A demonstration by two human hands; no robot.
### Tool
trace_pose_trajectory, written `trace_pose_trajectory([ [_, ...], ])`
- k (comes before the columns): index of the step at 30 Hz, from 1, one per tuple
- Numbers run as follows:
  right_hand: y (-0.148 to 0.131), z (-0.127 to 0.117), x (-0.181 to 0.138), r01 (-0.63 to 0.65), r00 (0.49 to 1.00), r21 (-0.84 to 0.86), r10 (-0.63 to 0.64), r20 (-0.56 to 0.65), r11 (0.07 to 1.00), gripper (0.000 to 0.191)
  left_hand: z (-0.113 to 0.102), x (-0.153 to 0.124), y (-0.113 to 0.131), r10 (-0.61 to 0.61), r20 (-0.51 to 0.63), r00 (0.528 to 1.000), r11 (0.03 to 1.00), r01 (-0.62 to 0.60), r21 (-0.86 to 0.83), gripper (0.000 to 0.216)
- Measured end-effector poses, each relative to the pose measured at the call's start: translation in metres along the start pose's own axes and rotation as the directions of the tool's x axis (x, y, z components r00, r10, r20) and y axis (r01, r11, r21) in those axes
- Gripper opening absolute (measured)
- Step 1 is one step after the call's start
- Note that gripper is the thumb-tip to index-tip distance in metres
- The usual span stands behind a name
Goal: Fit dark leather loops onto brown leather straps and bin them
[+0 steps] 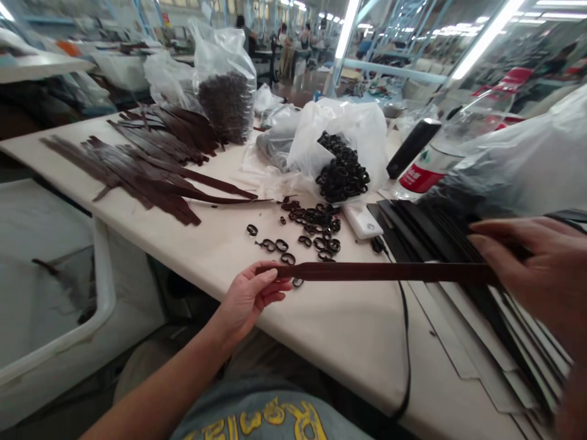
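A dark brown leather strap (367, 271) stretches level across the front of the table, above its surface. My left hand (250, 296) pinches the narrower left end between thumb and fingers. At the far right, my right hand (534, 269) is closed around the other end, slightly blurred, and it hides that tip. Small dark strap loops (316, 223) lie scattered on the table just behind the strap; a few are close to my left fingers. Beneath my right hand is a fanned stack of black strips with pale undersides (458, 299).
Brown straps (132, 171) lie piled at the left. Behind the loops sits an open plastic bag (302, 134) of black loops (342, 171). A white box-shaped device (362, 221), a black cable (406, 342) and a red-labelled bottle (424, 174) are nearby. A white bin (107, 281) stands below left.
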State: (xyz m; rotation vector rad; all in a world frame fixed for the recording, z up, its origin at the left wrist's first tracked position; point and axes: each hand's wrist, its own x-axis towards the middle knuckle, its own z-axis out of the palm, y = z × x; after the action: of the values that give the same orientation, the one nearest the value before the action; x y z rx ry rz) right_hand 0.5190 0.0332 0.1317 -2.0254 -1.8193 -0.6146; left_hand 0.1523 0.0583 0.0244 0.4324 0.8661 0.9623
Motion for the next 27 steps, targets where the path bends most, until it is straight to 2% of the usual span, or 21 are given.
trace_pose_trajectory([
  [1,-0.020,0.002,0.003,0.044,0.999,0.039,-0.043,-0.017,0.998,0.045,0.005,-0.002,-0.005,-0.029,0.010,1.000,1.000,0.029,-0.002,0.016],
  [2,-0.043,0.005,0.004,0.104,0.994,0.197,-0.110,0.022,0.975,0.038,0.010,-0.004,-0.009,-0.053,0.022,0.998,0.999,0.053,-0.002,0.017],
  [4,-0.090,0.018,0.002,0.209,0.952,0.533,-0.294,0.079,0.820,0.024,0.015,-0.007,-0.014,-0.082,0.043,0.996,0.997,0.082,0.001,0.018],
  [5,-0.112,0.026,-0.001,0.217,0.922,0.626,-0.368,0.122,0.749,0.021,0.016,-0.008,-0.015,-0.088,0.049,0.995,0.996,0.088,0.005,0.019],
  [7,-0.147,0.043,-0.011,0.223,0.862,0.721,-0.478,0.167,0.656,0.019,0.016,-0.010,-0.015,-0.086,0.048,0.995,0.996,0.085,0.019,0.021],
  [10,-0.178,0.066,-0.028,0.205,0.812,0.773,-0.545,0.209,0.601,0.019,0.010,-0.011,-0.015,-0.027,0.026,0.999,0.998,0.025,0.055,0.028],
  [15,-0.190,0.084,-0.047,0.075,0.821,0.848,-0.515,0.246,0.524,0.019,-0.003,-0.014,-0.021,0.093,0.018,0.995,0.983,-0.095,0.156,0.050],
  [19,-0.190,0.087,-0.049,0.002,0.836,0.880,-0.483,0.259,0.474,0.014,-0.006,-0.017,-0.024,0.160,0.040,0.986,0.945,-0.164,0.283,0.057],
  [21,-0.190,0.087,-0.048,0.034,0.837,0.882,-0.496,0.232,0.471,0.012,-0.006,-0.018,-0.025,0.177,0.044,0.983,0.926,-0.182,0.330,0.058],
  [27,-0.189,0.082,-0.049,0.280,0.808,0.805,-0.581,0.096,0.523,0.013,-0.008,-0.021,-0.021,0.206,0.071,0.976,0.852,-0.215,0.477,0.057],
])
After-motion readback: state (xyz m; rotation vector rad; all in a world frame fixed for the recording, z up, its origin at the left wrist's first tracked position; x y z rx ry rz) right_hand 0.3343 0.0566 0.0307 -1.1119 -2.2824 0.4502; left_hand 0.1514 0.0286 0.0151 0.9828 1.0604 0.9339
